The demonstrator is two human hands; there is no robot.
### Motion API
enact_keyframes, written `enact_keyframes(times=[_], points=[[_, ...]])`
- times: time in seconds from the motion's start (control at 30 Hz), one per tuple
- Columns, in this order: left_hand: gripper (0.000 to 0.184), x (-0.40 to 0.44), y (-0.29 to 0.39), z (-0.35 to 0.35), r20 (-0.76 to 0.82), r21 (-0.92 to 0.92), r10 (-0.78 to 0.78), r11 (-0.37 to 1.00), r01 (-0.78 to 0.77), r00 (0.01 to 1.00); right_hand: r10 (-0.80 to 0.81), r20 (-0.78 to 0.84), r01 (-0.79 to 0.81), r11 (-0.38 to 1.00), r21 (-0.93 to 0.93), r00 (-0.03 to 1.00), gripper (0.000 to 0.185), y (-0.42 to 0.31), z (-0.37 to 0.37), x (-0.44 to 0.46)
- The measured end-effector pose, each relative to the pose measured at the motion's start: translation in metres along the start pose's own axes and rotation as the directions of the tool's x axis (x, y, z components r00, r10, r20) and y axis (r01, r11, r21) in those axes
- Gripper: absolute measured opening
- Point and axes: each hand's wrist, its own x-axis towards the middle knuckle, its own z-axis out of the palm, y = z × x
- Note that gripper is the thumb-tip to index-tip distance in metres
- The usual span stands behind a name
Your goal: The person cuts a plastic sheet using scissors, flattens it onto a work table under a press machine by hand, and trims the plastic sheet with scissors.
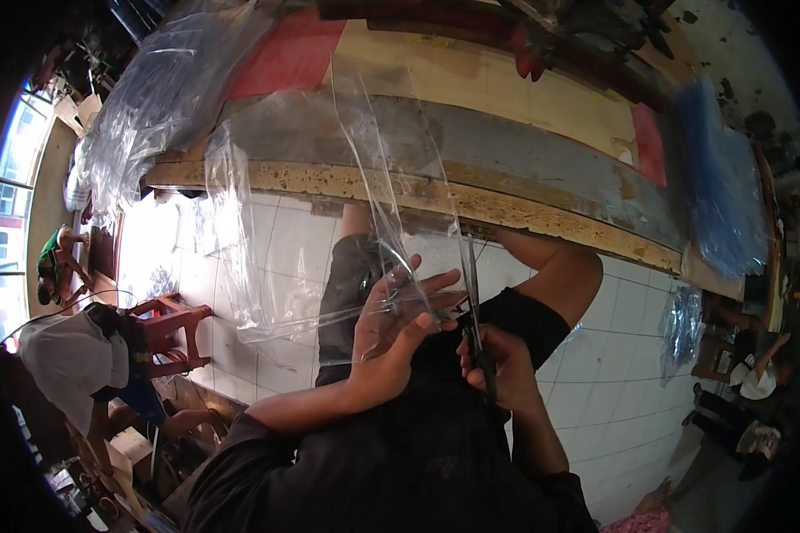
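Note:
A long clear plastic film (240, 240) hangs over the bench's front edge and drops toward my lap. My left hand (387, 342) is under and around its lower end, thumb near the edge and fingers partly spread behind the see-through film. In my right hand (504, 362) is a pair of dark scissors (474, 306), its blades pointing up toward the bench, close beside the film and my left fingertips. The right fingers are wrapped around the scissor handles. Whether the blades are touching the film cannot be made out.
A worn wooden bench (560, 222) spans the front, with piled clear film (164, 98) at left and bluish film (724, 186) at right. A red stool (173, 333) and a person in a white top (71, 355) are at left. Other people sit at far right.

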Motion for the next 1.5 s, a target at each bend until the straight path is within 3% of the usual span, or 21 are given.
enact_keyframes(times=[0.1, 0.17, 0.37, 0.4, 0.47, 0.6, 0.8, 0.87, 1.5], points=[[0.068, 0.002, 0.0, 0.001, 0.01, 0.028, 0.024, 0.999, -0.024, 1.0, 0.005, 0.005, -0.004, 1.0, -0.019, 1.0, 0.069, 0.002, -0.001, 0.0], [0.077, 0.003, 0.001, 0.004, -0.038, 0.061, 0.02, 0.998, -0.018, 0.999, -0.032, -0.015, 0.032, 0.999, 0.024, 0.999, 0.046, 0.005, -0.001, 0.001], [0.073, 0.005, 0.0, 0.002, -0.007, 0.033, 0.036, 0.999, -0.036, 0.999, -0.041, -0.027, 0.041, 0.999, 0.016, 0.999, 0.039, 0.005, -0.002, 0.001], [0.073, 0.006, 0.0, 0.002, -0.009, 0.033, 0.036, 0.999, -0.036, 0.999, -0.04, -0.026, 0.04, 0.999, 0.016, 0.999, 0.039, 0.004, -0.002, 0.001], [0.074, 0.007, 0.0, 0.001, 0.001, 0.038, 0.056, 0.998, -0.056, 0.998, 0.043, -0.024, -0.043, 0.999, -0.014, 0.999, 0.064, -0.001, -0.003, 0.0], [0.075, 0.008, -0.002, 0.0, 0.004, 0.044, 0.072, 0.996, -0.072, 0.997, -0.003, -0.049, 0.004, 1.0, 0.007, 0.999, 0.063, 0.007, 0.0, 0.0], [0.078, 0.007, -0.002, 0.0, -0.027, 0.034, 0.04, 0.999, -0.039, 0.999, 0.085, -0.056, -0.08, 0.993, 0.092, 0.995, 0.058, -0.002, 0.002, -0.002], [0.079, 0.008, -0.002, -0.001, -0.023, 0.046, 0.047, 0.998, -0.046, 0.999, 0.067, -0.05, -0.061, 0.991, 0.12, 0.996, 0.027, -0.004, 0.003, -0.001], [0.082, 0.009, -0.005, -0.004, -0.025, 0.067, 0.064, 0.996, -0.062, 0.998, 0.11, -0.083, -0.092, 0.975, 0.201, 0.99, 0.023, -0.013, 0.009, -0.003]])
